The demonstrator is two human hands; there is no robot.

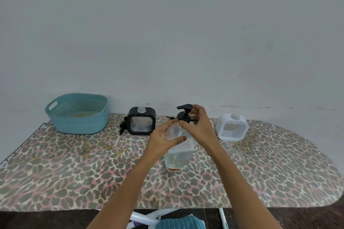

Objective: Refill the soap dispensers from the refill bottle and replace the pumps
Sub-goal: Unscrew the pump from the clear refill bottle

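Clear plastic refill bottle (178, 156) with a black pump top (184, 112) stands upright near the middle of the leopard-print padded board (74, 169), a little toward my near side. My left hand (163, 139) wraps its shoulder, thumb across the front and fingers curled round the far side. My right hand (198, 124) pinches the pump's collar between thumb and fingers, so both hands are closed on something. The walls look thin and springy, and I judge they will dent if squeezed; any soap film would make them slick, so the stiffer shoulder is the place to brace while the ribbed collar takes the twist. How much liquid it holds I cannot tell, so its weight is a guess. At the far edge a black square dispenser (141, 123) sits left and a white square dispenser (232, 128) sits right, both with open necks. A loose black pump (121, 128) lies beside the black one, and a teal woven-look basket (78, 126) stands far left.
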